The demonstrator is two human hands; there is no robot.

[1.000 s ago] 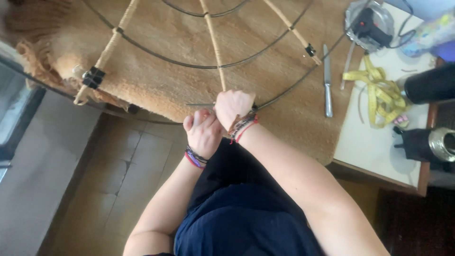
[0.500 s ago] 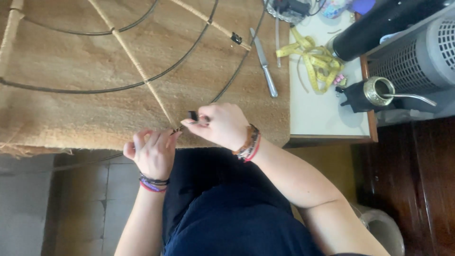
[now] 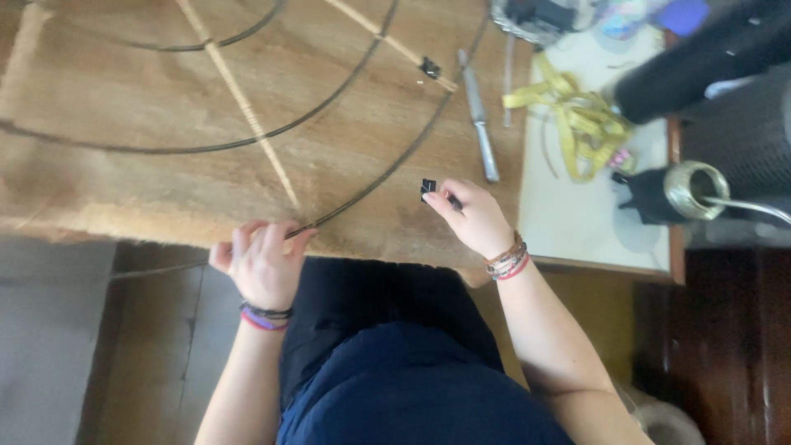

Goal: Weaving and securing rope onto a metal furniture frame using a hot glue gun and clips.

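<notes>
Dark, thin metal wire bent into wide concentric arcs (image 3: 362, 189) lies across the brown fibrous mat (image 3: 148, 99) that fills the upper left and centre of the frame, crossed by pale straw-coloured straight rods (image 3: 239, 99). The wire looks light and springy rather than rigid, likely to flex and slide if taken far from a crossing; the surest hold seems to be close to where an arc meets a rod, near the mat's lower edge.

The left hand (image 3: 259, 264), at lower centre-left, has its fingers curled closed around the outer arc just where it runs off the mat's edge. The right hand (image 3: 474, 218), centre-right, pinches a small black binder clip (image 3: 428, 187) between thumb and fingertips, the other fingers loosely folded; the clip sits just above the mat, near the outer arc but apart from it. The clip looks small, stiff and easy to drop.

Another black clip (image 3: 428, 67) grips a rod at upper centre. A slim grey metal tool (image 3: 479, 124) and a yellow measuring tape (image 3: 577, 124) lie toward the upper right.
</notes>
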